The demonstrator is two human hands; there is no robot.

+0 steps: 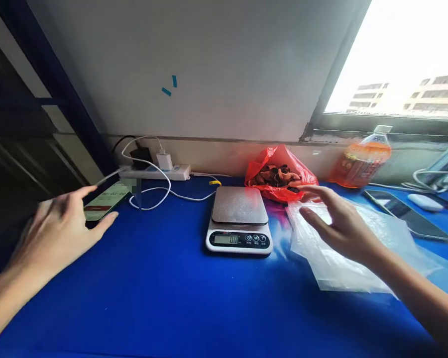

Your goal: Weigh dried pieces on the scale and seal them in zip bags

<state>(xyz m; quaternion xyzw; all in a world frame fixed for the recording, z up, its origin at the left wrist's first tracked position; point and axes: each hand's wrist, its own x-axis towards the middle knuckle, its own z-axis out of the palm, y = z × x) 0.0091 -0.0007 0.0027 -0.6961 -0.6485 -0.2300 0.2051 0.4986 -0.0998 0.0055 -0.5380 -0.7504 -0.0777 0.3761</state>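
At the left, my left hand [63, 223] is open beside a phone [106, 200] with a lit screen, thumb and forefinger apart near its edge. Whether the fingers touch the phone I cannot tell. My right hand [338, 221] is open over a stack of clear plastic bags [358, 271], with its fingertips near a red plastic bag [289, 174]. Dark brown, curled dried pieces [278, 175] fill that bag's open mouth. Between the hands stands a kitchen scale [240, 221] with a bare metal plate, its display reading about zero.
Behind the scale, a power strip [164, 172] holds a white charger [164, 160] with a looped white cable [149, 208]. An orange drink bottle [366, 159], a second phone [406, 214] and a white mouse-like object [424, 202] lie to the right. A wall [209, 74] borders the blue table [164, 298].
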